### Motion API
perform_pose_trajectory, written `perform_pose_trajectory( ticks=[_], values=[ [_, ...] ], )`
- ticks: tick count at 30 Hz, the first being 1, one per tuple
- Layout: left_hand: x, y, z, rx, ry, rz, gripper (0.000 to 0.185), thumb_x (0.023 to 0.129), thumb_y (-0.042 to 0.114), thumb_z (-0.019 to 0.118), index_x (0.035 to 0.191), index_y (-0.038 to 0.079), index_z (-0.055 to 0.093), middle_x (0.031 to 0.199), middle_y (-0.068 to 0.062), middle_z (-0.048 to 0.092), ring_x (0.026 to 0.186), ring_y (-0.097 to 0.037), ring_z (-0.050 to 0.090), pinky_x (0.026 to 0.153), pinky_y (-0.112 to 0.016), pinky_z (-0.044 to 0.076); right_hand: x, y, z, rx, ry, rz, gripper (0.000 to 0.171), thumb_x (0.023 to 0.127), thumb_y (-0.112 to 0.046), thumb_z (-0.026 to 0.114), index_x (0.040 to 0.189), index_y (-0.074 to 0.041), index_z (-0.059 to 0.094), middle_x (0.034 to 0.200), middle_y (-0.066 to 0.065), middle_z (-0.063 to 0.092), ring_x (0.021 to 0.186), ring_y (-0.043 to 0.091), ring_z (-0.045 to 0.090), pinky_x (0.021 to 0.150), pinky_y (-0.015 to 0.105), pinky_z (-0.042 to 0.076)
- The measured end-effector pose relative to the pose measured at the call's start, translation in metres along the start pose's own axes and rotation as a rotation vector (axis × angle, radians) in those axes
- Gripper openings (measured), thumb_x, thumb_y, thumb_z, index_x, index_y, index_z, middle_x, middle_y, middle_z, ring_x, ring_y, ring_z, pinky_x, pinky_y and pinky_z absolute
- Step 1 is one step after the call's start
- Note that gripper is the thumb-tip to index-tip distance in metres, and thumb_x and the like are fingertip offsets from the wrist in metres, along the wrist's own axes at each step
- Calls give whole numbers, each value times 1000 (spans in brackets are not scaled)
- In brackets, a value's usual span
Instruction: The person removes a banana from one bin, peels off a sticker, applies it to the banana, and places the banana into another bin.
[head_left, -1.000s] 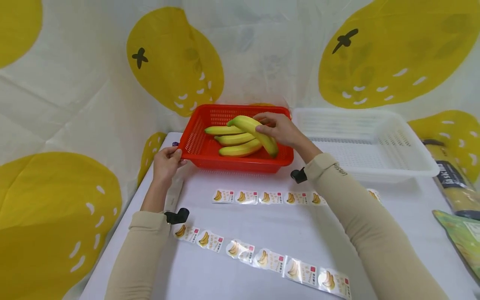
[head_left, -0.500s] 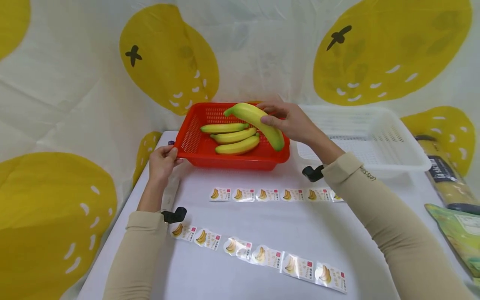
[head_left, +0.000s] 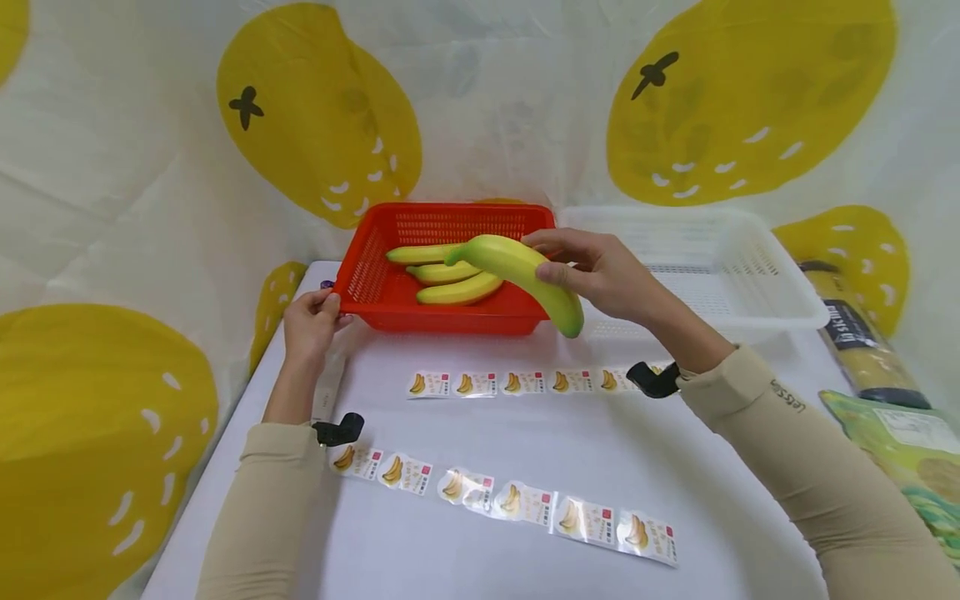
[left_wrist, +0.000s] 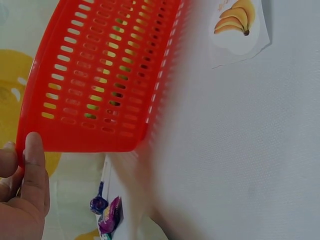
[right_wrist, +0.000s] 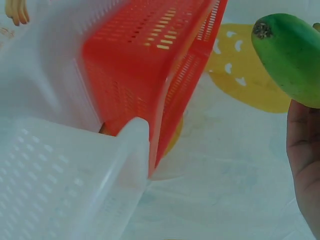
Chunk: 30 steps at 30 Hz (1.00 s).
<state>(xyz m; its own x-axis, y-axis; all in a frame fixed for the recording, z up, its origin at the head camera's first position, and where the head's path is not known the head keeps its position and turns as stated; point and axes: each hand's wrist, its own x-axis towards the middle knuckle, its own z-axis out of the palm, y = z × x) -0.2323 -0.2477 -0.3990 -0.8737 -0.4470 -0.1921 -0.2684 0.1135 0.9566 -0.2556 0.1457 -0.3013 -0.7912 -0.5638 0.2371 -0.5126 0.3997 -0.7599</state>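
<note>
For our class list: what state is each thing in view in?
red basket: upright, open-topped
three bananas: unpeeled, lying inside red basket
held banana: unpeeled, in right grip
right grip: holding the banana
left grip: pinching red basket's rim
white basket: upright, open-topped
sticker strips: laid out, pictures up
green packet: lying, seal unclear

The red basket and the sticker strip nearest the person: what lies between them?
In the head view, another sticker strip lies on the tabletop between the red basket and the nearest strip.

"Lets…" stands on the right sleeve [head_left: 817, 483], "sicil…" on the packet's dark label [head_left: 851, 325], both partly legible.
</note>
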Motion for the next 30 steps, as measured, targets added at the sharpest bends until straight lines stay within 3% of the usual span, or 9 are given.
perform_pose_trajectory(
  ticks=[5,9,16,23,30],
  values=[
    [0,0,-3,14,10,-14,45,107,26,50,148,9,50,127,-8,57,109,-20,67,85,-17,56,-19,3,9,17,-55,-34,37,99,-15,66,136,-18,65,117,4,70,105,20,66,86,25,56],
    [1,0,-2,2,12,-9,45,107,26,51,148,8,50,129,-8,57,111,-22,67,87,-18,56,-35,11,17,20,-107,-9,37,100,-16,64,137,-19,64,116,3,69,104,19,64,86,26,56],
    [2,-2,0,-24,5,2,44,106,24,52,147,5,51,115,-3,58,100,-16,69,82,-16,56,-60,26,31,53,-166,65,36,100,-18,65,136,-20,65,115,2,68,103,22,64,86,30,56],
    [1,-2,2,-15,11,2,44,106,24,51,146,6,52,114,-2,58,105,-20,69,80,-14,56,-77,46,50,69,-203,107,37,98,-19,68,136,-20,66,123,0,70,106,20,67,87,28,56],
    [0,-1,0,-8,18,-6,44,106,26,52,147,9,52,114,1,58,101,-14,70,82,-14,55,-88,72,65,146,-250,116,36,98,-17,68,134,-13,67,126,7,71,107,20,68,88,25,56]
  ],
)
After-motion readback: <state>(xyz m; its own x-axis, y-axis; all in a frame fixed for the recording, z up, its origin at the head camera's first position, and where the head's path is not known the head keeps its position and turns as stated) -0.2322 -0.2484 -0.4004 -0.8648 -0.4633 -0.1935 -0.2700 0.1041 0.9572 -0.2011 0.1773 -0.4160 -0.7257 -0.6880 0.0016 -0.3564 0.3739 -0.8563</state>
